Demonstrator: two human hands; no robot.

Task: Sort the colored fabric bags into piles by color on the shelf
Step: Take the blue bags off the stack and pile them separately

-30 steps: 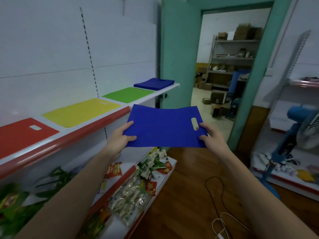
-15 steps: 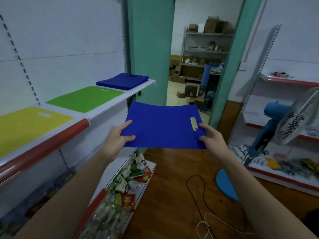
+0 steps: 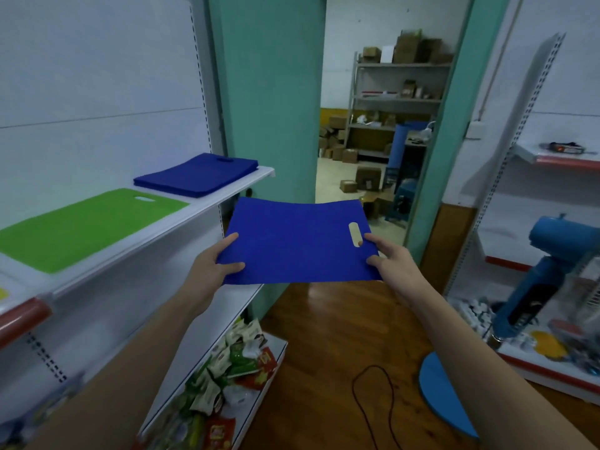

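The person's left hand pinched the near-left edge of a flat royal-blue fabric bag with a cut-out handle slot, thumb on top and the other fingers hidden underneath, while the right hand gripped the near-right edge just beside the slot in the same way. The bag was held roughly level in the air between the two hands, sagging slightly in the middle, and it hung just off the front end of the white upper shelf board, not touching it. On that shelf, at its far end nearest the held bag, lay a neat pile of dark blue fabric bags. Just beside that pile, further along the shelf toward the person, a lime-green fabric bag lay flat with its handle slot facing the pile. Below the shelf, a lower white shelf carried a jumble of green, white and red snack packets. Beyond the shelf's far end stood a teal-painted door frame opening onto a storeroom. Across the wooden floor from the shelf stood a blue electric fan.
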